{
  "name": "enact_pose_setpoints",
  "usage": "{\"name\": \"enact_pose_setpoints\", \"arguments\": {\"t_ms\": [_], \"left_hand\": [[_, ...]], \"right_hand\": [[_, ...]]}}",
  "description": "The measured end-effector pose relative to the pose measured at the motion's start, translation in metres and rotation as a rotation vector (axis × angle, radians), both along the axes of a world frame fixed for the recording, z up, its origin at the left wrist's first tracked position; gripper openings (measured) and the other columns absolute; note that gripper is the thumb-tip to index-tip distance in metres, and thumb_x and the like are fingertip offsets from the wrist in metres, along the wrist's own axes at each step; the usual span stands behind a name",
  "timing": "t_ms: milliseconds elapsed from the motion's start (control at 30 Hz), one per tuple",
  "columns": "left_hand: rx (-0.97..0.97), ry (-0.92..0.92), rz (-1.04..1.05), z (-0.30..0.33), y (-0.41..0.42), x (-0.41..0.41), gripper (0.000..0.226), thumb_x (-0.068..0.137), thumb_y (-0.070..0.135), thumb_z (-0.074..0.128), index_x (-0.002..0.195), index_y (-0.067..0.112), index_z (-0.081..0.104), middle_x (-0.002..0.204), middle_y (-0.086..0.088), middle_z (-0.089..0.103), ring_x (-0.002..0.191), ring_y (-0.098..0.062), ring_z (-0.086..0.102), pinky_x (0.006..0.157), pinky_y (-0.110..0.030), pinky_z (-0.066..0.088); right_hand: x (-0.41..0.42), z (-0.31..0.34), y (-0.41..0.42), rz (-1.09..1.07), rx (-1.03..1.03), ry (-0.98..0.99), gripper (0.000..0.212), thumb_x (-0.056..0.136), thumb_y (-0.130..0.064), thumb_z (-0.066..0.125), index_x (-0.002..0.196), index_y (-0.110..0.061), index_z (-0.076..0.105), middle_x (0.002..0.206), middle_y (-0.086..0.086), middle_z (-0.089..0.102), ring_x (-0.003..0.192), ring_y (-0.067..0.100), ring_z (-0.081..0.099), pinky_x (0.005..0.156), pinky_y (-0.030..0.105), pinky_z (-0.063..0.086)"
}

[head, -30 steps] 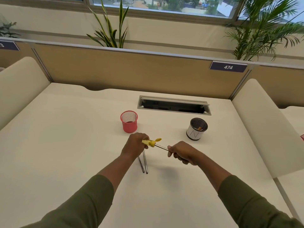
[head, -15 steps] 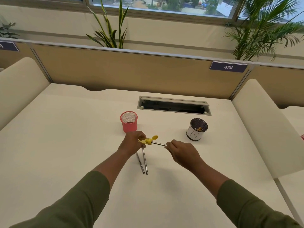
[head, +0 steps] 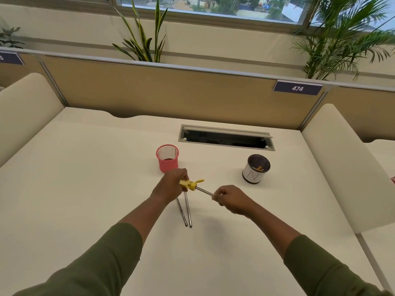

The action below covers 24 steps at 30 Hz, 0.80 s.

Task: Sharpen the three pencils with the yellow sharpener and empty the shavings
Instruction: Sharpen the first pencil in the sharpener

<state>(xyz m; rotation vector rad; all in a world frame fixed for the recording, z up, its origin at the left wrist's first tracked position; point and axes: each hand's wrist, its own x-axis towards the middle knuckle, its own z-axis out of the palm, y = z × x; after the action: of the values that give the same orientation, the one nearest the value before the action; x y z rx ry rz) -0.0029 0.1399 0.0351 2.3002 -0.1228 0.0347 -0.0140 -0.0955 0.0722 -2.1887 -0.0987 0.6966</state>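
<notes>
One plaque [head: 297, 88] reads "474" — white cup [head: 255, 169] marked "N".

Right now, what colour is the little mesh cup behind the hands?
Pink, or a light coral red. The mesh cup shows best in the head view.

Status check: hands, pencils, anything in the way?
Left hand grips yellow sharpener. Right hand pinches inserted pencil. Two pencils lie beneath. Nothing obstructing.
</notes>
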Motion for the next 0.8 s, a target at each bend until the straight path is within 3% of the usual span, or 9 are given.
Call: {"name": "enact_pose_setpoints", "arguments": {"t_ms": [133, 200, 300, 433, 533, 600, 700, 767, 800], "left_hand": [[0.024, 0.021, -0.042, 0.002, 0.009, 0.005, 0.027, 0.073, -0.006, 0.073, 0.087, 0.016, 0.065, 0.084, 0.001, 0.065, 0.069, -0.006, 0.066, 0.061, -0.014, 0.055], [-0.039, 0.068, -0.033, -0.002, 0.011, 0.006, 0.025, 0.074, -0.004, 0.073, 0.093, 0.011, 0.069, 0.088, 0.000, 0.066, 0.071, -0.009, 0.069, 0.068, -0.026, 0.060], [-0.145, 0.153, 0.007, -0.005, 0.007, 0.005, 0.026, 0.075, -0.010, 0.070, 0.096, 0.006, 0.071, 0.089, -0.004, 0.065, 0.073, -0.018, 0.071, 0.073, -0.042, 0.061], [-0.110, 0.148, -0.009, -0.007, 0.000, 0.001, 0.024, 0.076, -0.010, 0.068, 0.093, 0.006, 0.073, 0.086, -0.003, 0.066, 0.068, -0.016, 0.071, 0.071, -0.043, 0.061], [-0.089, 0.111, 0.022, -0.008, -0.004, -0.001, 0.023, 0.076, -0.010, 0.066, 0.092, 0.005, 0.074, 0.088, -0.009, 0.069, 0.065, -0.016, 0.070, 0.069, -0.039, 0.061], [-0.065, 0.058, 0.039, -0.006, -0.006, -0.004, 0.025, 0.075, -0.011, 0.064, 0.090, 0.005, 0.075, 0.088, -0.012, 0.069, 0.064, -0.017, 0.068, 0.065, -0.034, 0.061], [-0.017, -0.028, 0.038, -0.003, -0.011, -0.006, 0.029, 0.071, -0.014, 0.064, 0.086, 0.008, 0.076, 0.085, -0.011, 0.069, 0.067, -0.020, 0.067, 0.062, -0.027, 0.060], [-0.024, -0.049, 0.046, -0.001, -0.012, -0.007, 0.031, 0.069, -0.015, 0.065, 0.083, 0.010, 0.076, 0.082, -0.011, 0.069, 0.066, -0.020, 0.066, 0.059, -0.023, 0.059], [-0.040, -0.038, 0.056, -0.002, -0.011, -0.007, 0.031, 0.069, -0.015, 0.065, 0.082, 0.011, 0.076, 0.082, -0.011, 0.069, 0.067, -0.021, 0.066, 0.059, -0.024, 0.059]], "right_hand": [[-0.007, -0.008, -0.010, 0.176, -0.202, -0.428, 0.011, 0.093, -0.032, 0.055, 0.095, -0.025, 0.063, 0.083, -0.007, 0.062, 0.074, 0.014, 0.056, 0.065, 0.032, 0.047], [-0.010, -0.011, -0.016, 0.231, -0.356, -0.740, 0.015, 0.094, -0.033, 0.055, 0.104, -0.025, 0.064, 0.086, -0.003, 0.062, 0.073, 0.020, 0.059, 0.060, 0.033, 0.047], [-0.013, -0.015, -0.024, 0.332, -0.482, -1.111, 0.010, 0.089, -0.026, 0.066, 0.094, -0.017, 0.068, 0.071, -0.001, 0.055, 0.053, 0.022, 0.053, 0.039, 0.027, 0.037], [-0.011, -0.020, -0.027, 0.375, -0.516, -1.251, 0.014, 0.089, -0.026, 0.065, 0.082, -0.014, 0.065, 0.063, -0.001, 0.052, 0.041, 0.023, 0.045, 0.035, 0.025, 0.028], [-0.010, -0.016, -0.018, 0.240, -0.412, -1.011, 0.017, 0.090, -0.024, 0.064, 0.076, -0.015, 0.067, 0.061, -0.002, 0.058, 0.047, 0.026, 0.051, 0.044, 0.027, 0.034], [-0.006, -0.009, -0.009, 0.091, -0.285, -0.549, 0.029, 0.095, -0.029, 0.055, 0.071, -0.018, 0.067, 0.057, -0.005, 0.054, 0.052, 0.020, 0.047, 0.052, 0.028, 0.032], [0.000, -0.002, -0.007, -0.233, 0.095, 0.170, 0.033, 0.095, -0.029, 0.055, 0.070, -0.011, 0.066, 0.059, 0.000, 0.042, 0.044, 0.013, 0.026, 0.044, 0.023, 0.021], [0.001, -0.001, -0.007, -0.236, 0.129, 0.222, 0.033, 0.095, -0.030, 0.054, 0.073, -0.009, 0.068, 0.062, 0.001, 0.040, 0.044, 0.012, 0.024, 0.042, 0.021, 0.019], [0.000, -0.001, -0.007, -0.179, 0.083, 0.127, 0.034, 0.096, -0.032, 0.052, 0.074, -0.012, 0.070, 0.061, 0.000, 0.043, 0.043, 0.012, 0.027, 0.041, 0.020, 0.021]]}}
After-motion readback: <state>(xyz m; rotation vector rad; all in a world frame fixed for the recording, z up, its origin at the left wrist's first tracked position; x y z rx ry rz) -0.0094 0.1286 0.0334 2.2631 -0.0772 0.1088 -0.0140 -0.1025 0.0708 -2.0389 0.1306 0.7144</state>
